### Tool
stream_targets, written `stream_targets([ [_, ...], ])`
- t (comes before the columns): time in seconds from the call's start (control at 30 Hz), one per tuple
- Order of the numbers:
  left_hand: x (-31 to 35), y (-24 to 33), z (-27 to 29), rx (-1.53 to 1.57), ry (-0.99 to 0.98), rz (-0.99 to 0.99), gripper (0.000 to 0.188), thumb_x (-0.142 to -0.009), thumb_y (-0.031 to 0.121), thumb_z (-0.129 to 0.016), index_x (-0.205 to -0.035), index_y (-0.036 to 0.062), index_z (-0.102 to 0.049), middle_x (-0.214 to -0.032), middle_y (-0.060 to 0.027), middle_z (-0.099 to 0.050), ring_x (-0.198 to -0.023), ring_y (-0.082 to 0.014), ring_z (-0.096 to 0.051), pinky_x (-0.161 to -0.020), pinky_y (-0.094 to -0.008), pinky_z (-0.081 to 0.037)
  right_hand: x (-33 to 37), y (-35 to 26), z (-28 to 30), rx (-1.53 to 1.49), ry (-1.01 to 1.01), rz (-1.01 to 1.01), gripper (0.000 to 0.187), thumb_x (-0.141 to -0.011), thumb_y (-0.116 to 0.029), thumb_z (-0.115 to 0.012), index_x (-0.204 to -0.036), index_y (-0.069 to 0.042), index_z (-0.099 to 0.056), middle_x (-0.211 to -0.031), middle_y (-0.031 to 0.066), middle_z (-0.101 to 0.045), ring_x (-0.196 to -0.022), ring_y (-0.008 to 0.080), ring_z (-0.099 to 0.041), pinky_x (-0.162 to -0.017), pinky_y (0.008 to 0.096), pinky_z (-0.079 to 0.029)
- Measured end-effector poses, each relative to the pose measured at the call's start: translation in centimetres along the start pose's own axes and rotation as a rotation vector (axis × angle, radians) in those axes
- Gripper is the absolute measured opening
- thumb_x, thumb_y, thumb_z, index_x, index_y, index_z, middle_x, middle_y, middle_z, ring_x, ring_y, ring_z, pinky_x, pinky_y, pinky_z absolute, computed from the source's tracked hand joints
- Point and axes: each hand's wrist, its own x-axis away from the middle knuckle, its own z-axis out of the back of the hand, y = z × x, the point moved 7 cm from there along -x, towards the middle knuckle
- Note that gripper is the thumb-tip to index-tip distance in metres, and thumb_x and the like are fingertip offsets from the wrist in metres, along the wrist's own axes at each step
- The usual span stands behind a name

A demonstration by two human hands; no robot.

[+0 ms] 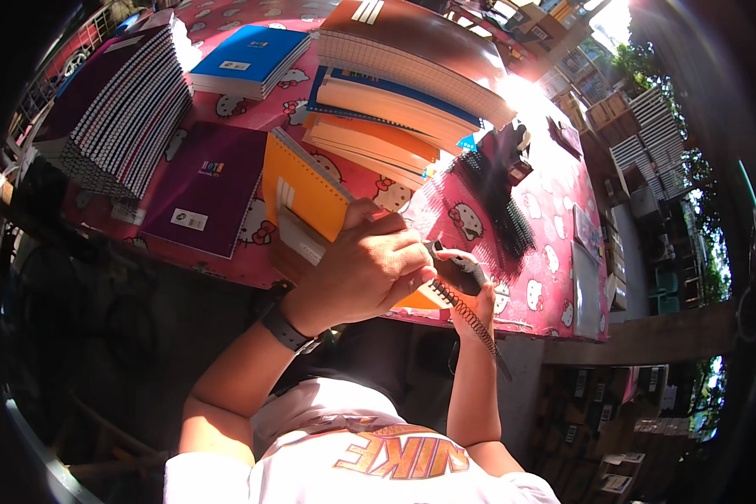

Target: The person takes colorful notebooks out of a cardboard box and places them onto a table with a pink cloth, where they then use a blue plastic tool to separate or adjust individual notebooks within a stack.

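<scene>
Mid-frame, the left hand (382,256) grips a rectangular yellow paper notebook (313,185); the right hand (482,304) clasps a rounded black tool (460,273)

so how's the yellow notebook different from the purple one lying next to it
The yellow notebook is partly covered by the left hand; the purple notebook lies clear of both hands. A coil trails from the yellow one; none shows on the purple. Both have plain-coloured covers with small markings.
</scene>
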Motion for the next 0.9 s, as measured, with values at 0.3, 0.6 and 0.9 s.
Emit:
stream_targets([
  [0.3, 0.0, -0.7, 0.0, 0.101, 0.070, 0.059, 0.034, -0.075, 0.013, -0.058, -0.109, 0.0131, -0.054, -0.086, -0.0024, -0.061, -0.084, -0.0197, -0.057, -0.091, -0.0382, -0.032, 0.7, -0.1, 0.4, 0.035, 0.041, -0.018, 0.082, -0.074, -0.063, -0.057, -0.113, 0.009, -0.049, -0.109, 0.0216, -0.056, -0.093, 0.0205, -0.056, -0.073, 0.0277, -0.042],
  [0.6, 1.4, -1.9, 1.8, -0.121, 0.049, 0.093, 0.024, -0.061, 0.029, -0.075, -0.074, 0.0128, -0.063, -0.075, -0.0006, -0.057, -0.084, -0.0156, -0.055, -0.103, -0.0515, -0.016, -2.4, -1.8, -2.7, 0.514, -0.171, -0.207, 0.072, -0.070, -0.060, -0.059, -0.097, 0.007, -0.059, -0.095, 0.0110, -0.060, -0.095, 0.0172, -0.055, -0.087, 0.0309, -0.040],
  [0.9, 2.3, -2.2, 3.5, -0.259, 0.144, 0.211, 0.034, -0.063, 0.040, -0.072, -0.079, 0.0117, -0.064, -0.074, -0.0012, -0.056, -0.084, -0.0171, -0.055, -0.102, -0.0578, -0.012, -3.9, -3.7, -3.8, 0.408, -0.249, -0.131, 0.076, -0.066, -0.059, -0.064, -0.097, 0.010, -0.058, -0.105, 0.0180, -0.058, -0.097, 0.0231, -0.057, -0.082, 0.0299, -0.044],
])
